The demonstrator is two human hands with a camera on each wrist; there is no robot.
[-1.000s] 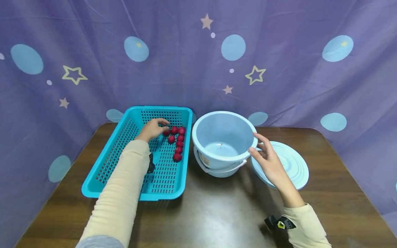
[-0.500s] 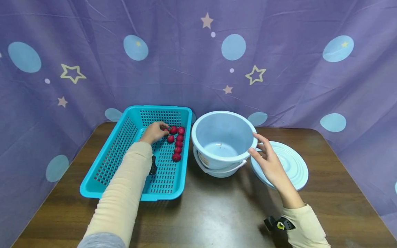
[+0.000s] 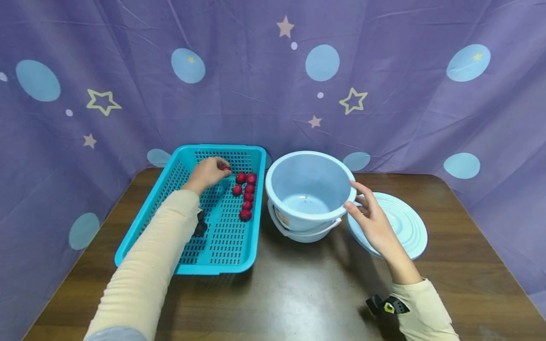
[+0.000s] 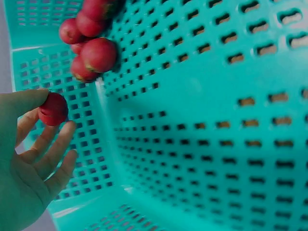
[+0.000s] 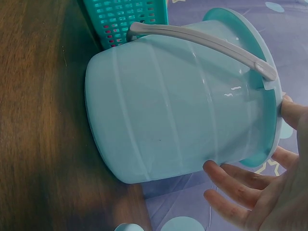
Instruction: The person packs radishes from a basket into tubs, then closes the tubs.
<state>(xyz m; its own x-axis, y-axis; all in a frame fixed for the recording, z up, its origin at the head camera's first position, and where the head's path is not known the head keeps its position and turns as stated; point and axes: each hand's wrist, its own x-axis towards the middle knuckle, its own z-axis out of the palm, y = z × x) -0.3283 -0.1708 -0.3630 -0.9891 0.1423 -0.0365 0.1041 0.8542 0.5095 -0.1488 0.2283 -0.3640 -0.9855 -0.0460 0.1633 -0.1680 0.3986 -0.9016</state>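
In the head view my left hand (image 3: 207, 174) is over the far part of the teal perforated basket (image 3: 261, 199). Its thumb and fingertips pinch one small red radish (image 4: 53, 109), raised above the basket's floor in the left wrist view. Several more radishes (image 3: 249, 196) lie along the basket's right side. My right hand (image 3: 375, 222) holds the rim of a light blue bucket (image 3: 309, 215) at its right side. Thumb and index finger lie at the rim (image 5: 278, 115), with other fingers beside the outer wall. Small dark specks show on the bucket's floor.
A round light blue lid (image 3: 405, 222) lies on the brown wooden table (image 3: 298, 293), right of the bucket. The bucket's pale handle (image 3: 313, 233) hangs down in front. Behind the table hangs a purple curtain (image 3: 256, 71) with stars and blue ovals.
My left hand has closed on a radish beside the group, then moved up and left with it, away from the others. The right hand stays at the bucket's rim.
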